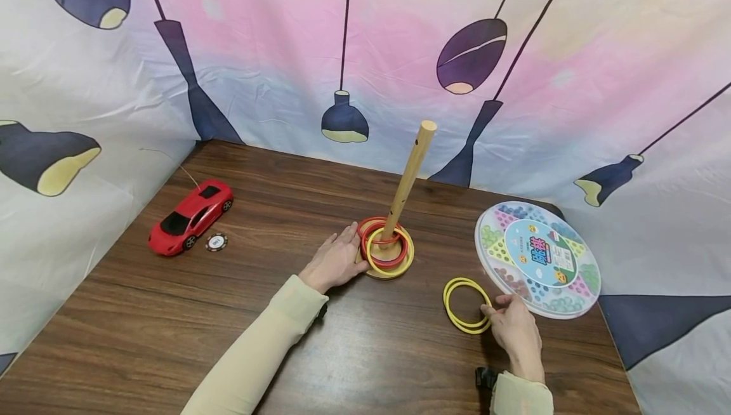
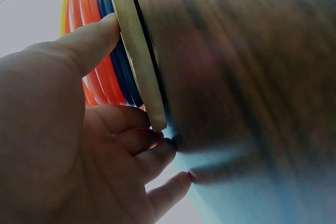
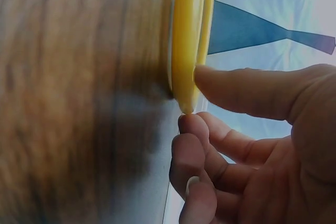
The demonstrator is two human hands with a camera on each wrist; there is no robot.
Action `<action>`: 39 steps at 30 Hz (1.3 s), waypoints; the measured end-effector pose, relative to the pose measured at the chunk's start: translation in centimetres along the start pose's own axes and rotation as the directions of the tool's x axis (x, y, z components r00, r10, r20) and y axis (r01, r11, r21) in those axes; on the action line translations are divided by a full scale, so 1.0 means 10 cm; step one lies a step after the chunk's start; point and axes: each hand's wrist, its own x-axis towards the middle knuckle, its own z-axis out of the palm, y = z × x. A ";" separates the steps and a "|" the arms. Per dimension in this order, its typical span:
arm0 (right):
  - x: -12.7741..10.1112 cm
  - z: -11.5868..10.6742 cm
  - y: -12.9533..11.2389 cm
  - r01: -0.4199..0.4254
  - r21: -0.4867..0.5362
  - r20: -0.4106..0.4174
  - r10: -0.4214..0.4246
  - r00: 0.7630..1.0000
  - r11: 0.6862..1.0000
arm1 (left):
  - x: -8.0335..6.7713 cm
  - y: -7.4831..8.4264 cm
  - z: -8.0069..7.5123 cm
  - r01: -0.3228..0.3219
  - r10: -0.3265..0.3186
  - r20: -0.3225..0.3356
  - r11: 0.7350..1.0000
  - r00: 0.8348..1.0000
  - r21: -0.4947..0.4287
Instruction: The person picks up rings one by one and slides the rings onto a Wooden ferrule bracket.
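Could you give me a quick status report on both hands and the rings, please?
Left hand steadying the peg base, rings stacked on it. Right hand pinching the yellow rings on the table. Nothing in the way.

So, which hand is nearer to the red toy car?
The left hand. It rests at the wooden ring base, to the right of the red toy car. The right hand is far across the table, touching the yellow rings.
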 end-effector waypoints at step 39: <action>-0.01 0.01 0.05 0.130 0.063 0.025 -0.131 0.991 0.990 | 0.00 -0.01 0.01 -0.013 0.013 -0.013 1.000 1.000 0.005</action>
